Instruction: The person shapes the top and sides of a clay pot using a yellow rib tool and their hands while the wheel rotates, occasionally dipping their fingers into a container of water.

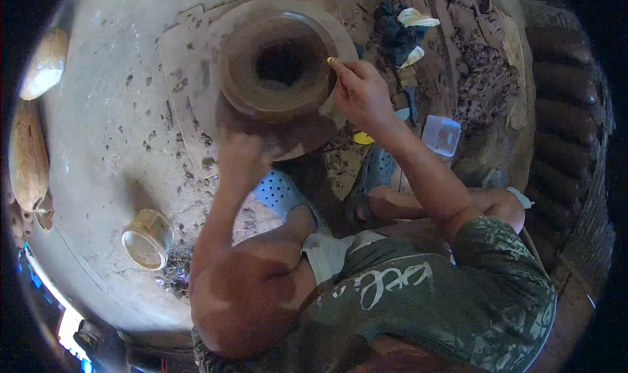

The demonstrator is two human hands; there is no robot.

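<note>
A round brown clay pot (239, 78) with a wide rim and dark opening sits on a pale round base (190, 52) at the top middle. My right hand (363, 98) pinches a small yellow piece (331, 61) at the right side of the rim. My left hand (245, 160) is just below the near side of the pot, over the base, blurred, so its fingers are unclear. A yellow disc (364, 138), a brush-like tool (410, 98) and a dark bundle with pale pieces (389, 26) lie to the right of the base.
A clear plastic container (441, 135) stands at the right, a bucket (147, 239) at lower left. Elongated clay pieces (29, 157) line the far left. My feet in perforated clogs (278, 193) are close beneath my hands. Dark ridged forms (559, 111) border the right.
</note>
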